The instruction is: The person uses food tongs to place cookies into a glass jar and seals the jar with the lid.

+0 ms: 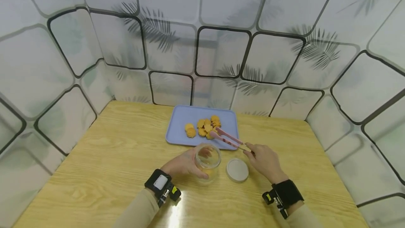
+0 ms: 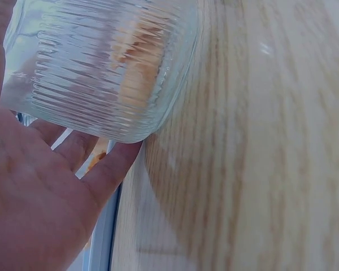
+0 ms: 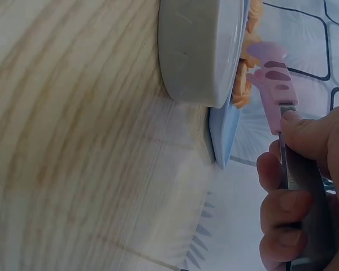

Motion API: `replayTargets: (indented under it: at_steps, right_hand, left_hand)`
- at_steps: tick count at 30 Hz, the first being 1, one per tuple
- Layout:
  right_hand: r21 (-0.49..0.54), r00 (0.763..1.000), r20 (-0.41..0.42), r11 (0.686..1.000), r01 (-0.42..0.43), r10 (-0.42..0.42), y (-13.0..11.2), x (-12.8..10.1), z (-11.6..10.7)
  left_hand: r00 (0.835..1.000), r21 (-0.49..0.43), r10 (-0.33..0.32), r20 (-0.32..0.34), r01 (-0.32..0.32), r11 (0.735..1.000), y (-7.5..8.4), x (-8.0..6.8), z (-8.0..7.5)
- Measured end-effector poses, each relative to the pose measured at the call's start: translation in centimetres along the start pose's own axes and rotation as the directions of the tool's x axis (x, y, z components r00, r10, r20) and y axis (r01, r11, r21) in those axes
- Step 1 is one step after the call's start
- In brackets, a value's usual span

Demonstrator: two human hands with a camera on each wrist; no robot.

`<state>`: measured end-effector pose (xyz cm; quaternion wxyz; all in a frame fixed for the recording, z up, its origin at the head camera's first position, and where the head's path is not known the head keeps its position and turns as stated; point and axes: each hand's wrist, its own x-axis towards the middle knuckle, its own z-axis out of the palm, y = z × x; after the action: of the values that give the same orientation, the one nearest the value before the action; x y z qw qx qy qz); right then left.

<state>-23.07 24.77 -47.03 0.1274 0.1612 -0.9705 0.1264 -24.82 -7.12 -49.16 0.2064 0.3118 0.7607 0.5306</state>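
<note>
The left hand (image 1: 183, 164) is wrapped around a clear glass jar (image 1: 207, 160) standing on the wooden table (image 1: 110, 164). The right hand (image 1: 265, 161) pinches pink tongs (image 1: 228, 139), whose tips reach out past the fingers to the orange cookies (image 1: 204, 128) on the blue tray (image 1: 177, 129). A round grey lid (image 1: 237, 170) lies flat between the two hands, just beside the jar.
</note>
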Motion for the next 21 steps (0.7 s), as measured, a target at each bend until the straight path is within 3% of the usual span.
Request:
replayTargets:
  at_steps: [5,21]
  right_hand:
    - [0.001,1.000,0.016,1.000,-0.019,0.019,-0.1,-0.1,0.2]
    - [0.082,0.997,-0.082,0.997,0.014,-0.007,-0.4,-1.9,0.3]
  left_hand:
    - [1.000,-0.022,-0.007,0.001,0.007,1.000,0.0,-0.1,0.1]
    - [1.000,0.003,0.003,0.007,-0.003,1.000,-0.2,-0.1,0.0]
